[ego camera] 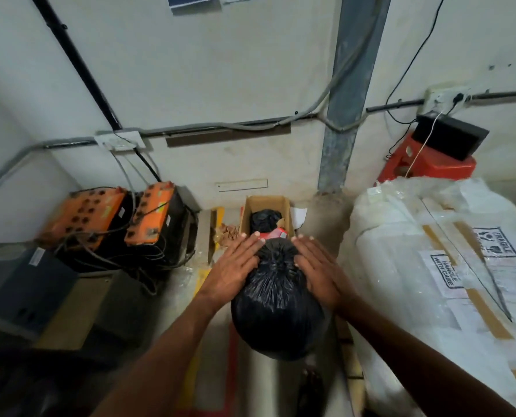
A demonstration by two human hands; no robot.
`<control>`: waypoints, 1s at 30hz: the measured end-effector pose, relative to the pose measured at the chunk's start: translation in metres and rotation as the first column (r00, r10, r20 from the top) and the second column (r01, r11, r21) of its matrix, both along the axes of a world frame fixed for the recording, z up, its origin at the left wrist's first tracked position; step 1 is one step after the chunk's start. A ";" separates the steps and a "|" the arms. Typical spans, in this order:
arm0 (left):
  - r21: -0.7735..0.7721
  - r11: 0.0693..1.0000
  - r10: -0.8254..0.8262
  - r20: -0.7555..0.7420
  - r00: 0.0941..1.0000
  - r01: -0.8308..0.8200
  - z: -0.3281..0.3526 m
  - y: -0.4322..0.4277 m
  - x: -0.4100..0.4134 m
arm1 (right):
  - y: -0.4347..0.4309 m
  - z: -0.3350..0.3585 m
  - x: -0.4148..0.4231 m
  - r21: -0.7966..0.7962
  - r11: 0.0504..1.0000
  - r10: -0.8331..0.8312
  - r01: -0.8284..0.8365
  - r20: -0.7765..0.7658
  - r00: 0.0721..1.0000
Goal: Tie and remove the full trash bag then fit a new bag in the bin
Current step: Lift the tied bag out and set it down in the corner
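Head camera view: the left hand [235, 266] and right hand [318, 267], fingers straight and flat, press either side of a black trash bag's [276, 305] gathered top.

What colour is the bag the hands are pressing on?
Black and shiny, the trash bag shows clearly in the head view.

Black trash bag [276, 299], gathered top, bulging upright.
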State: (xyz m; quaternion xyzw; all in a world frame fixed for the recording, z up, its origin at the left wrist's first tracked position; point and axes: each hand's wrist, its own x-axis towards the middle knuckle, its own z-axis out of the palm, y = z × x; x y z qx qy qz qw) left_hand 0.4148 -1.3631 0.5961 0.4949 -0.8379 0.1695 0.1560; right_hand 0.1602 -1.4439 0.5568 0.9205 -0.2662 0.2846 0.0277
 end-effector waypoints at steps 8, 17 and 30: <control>0.070 0.991 0.119 -0.077 0.990 -0.114 -0.027 -0.122 0.037 | -0.122 -0.029 0.046 0.117 0.993 -0.026 0.036 -0.084 0.996; 0.149 0.978 0.174 -0.209 0.962 -0.144 -0.071 -0.276 0.100 | -0.260 -0.064 0.111 0.150 0.983 -0.089 0.104 -0.106 0.990; 0.302 0.918 0.350 -0.316 0.882 -0.257 -0.134 -0.465 0.189 | -0.431 -0.102 0.222 0.449 0.832 -0.255 0.326 -0.212 0.943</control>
